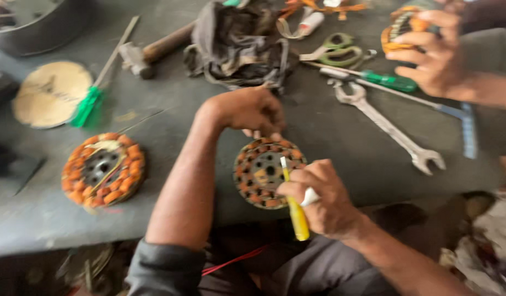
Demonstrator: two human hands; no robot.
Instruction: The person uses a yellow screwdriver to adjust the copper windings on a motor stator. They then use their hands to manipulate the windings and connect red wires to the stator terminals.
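A round stator with orange-brown copper coils lies on the grey bench in front of me. My left hand rests on its far rim, fingers curled down onto the coils. My right hand is closed around a yellow-handled tool and a small white piece, the tool's tip over the stator's right side. A second wound stator lies apart to the left.
Another person's hand at top right holds an orange coil bundle. Green scissors, a green-handled screwdriver, a spanner, a hammer, a dark cloth bag, a round wooden disc and a green brush lie about.
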